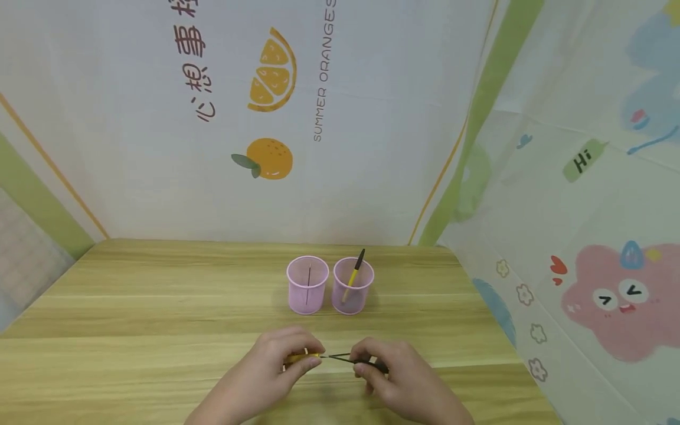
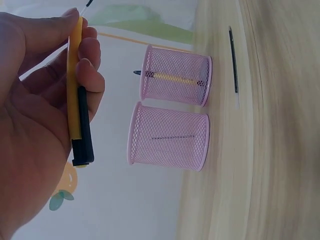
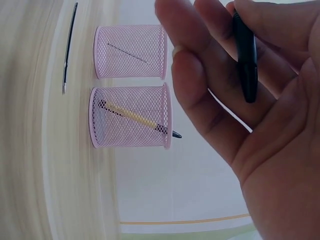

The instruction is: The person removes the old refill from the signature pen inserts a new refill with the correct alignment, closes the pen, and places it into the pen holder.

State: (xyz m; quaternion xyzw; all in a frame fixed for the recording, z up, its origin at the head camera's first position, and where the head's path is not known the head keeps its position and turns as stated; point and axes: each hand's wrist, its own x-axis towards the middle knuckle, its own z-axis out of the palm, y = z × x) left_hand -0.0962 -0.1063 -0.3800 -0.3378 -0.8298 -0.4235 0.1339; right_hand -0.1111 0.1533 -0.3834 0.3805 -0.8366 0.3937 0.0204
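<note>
Pinching the yellow pen barrel (image 2: 74, 85) with the left hand (image 1: 278, 359) and, at its three o'clock, the black pen part (image 3: 245, 57) with the right hand (image 1: 395, 369). For good work, align both in one straight line with the thin refill (image 2: 88, 4) and probably push slowly, without bending it. As for the barrel: looks slim, plain yellow, with black clip (image 2: 86, 125); in head view, is held at six o'clock from one pink mesh cup (image 1: 298, 300).
</note>
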